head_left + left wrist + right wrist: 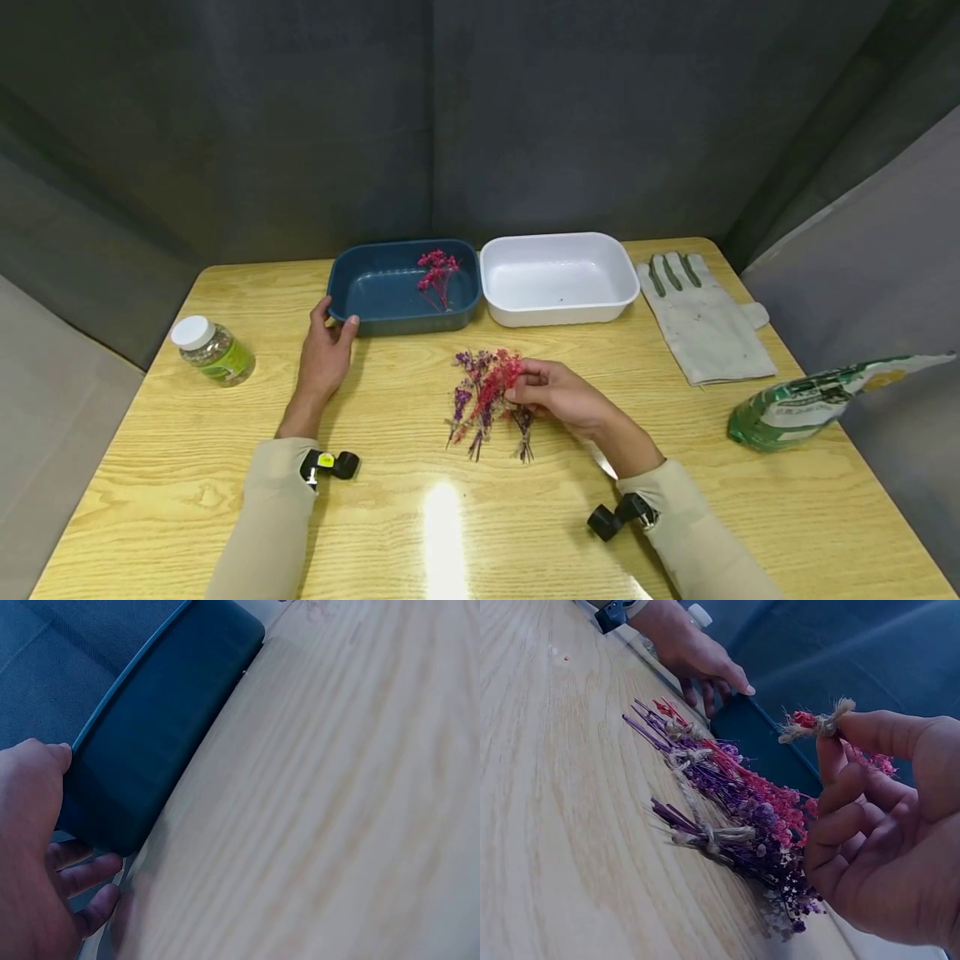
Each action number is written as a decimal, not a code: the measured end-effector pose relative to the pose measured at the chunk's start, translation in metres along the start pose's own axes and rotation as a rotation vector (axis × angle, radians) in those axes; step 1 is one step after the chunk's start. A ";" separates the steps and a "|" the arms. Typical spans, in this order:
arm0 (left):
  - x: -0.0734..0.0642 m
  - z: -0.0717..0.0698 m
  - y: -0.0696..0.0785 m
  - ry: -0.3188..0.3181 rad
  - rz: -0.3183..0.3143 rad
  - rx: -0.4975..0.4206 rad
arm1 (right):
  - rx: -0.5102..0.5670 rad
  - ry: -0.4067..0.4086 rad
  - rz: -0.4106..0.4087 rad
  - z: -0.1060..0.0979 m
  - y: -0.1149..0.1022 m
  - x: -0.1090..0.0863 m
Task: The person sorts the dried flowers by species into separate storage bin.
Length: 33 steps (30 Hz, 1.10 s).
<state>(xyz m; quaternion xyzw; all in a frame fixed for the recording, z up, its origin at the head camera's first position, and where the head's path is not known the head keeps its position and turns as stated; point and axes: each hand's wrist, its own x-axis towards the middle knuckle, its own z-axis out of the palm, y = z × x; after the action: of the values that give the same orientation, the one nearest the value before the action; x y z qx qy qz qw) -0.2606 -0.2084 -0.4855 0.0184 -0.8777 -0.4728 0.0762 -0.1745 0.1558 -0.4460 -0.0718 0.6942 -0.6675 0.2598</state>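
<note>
My right hand (562, 396) pinches a small bunch of red dried flowers between thumb and fingertips. In the right wrist view, twine (826, 726) binds its stems at the fingertips, and the hand hides part of it. Below lie several tied bunches, including purple dried flowers (735, 844) and red dried flowers (769, 796). My left hand (324, 358) holds the near left corner of a dark blue plastic tub (397, 323), thumb at the rim and fingers around its end. Inside that tub, toward the right, lies a pink-red dried flower bunch (438, 273).
A white tub (558, 315) stands right beside the blue one. Farther right lie grey work gloves (705, 321), with a green and white bag (795, 412) near the table's right edge. On the left a white-capped jar (217, 354) lies tilted. Dark curtains (450, 125) hang behind.
</note>
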 end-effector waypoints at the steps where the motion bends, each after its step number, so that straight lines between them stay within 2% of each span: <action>1: 0.000 0.000 0.000 0.000 -0.002 0.001 | -0.007 0.002 -0.004 0.000 0.000 0.000; 7: 0.000 0.000 0.000 0.004 -0.005 0.010 | -0.059 0.011 -0.037 -0.002 -0.004 0.000; 18: 0.000 0.000 0.001 -0.003 -0.022 -0.004 | -0.227 0.083 -0.072 -0.005 -0.016 0.003; 27: 0.001 0.001 -0.001 0.007 -0.020 0.008 | -0.393 0.126 -0.107 -0.010 -0.029 0.016; 33: 0.000 0.000 0.000 0.006 -0.025 0.026 | -0.393 0.135 -0.140 -0.016 -0.040 0.030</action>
<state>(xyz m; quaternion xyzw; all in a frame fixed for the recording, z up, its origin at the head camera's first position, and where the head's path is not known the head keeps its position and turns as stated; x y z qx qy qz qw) -0.2605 -0.2085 -0.4851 0.0317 -0.8831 -0.4623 0.0727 -0.2175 0.1522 -0.4158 -0.1241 0.8202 -0.5389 0.1467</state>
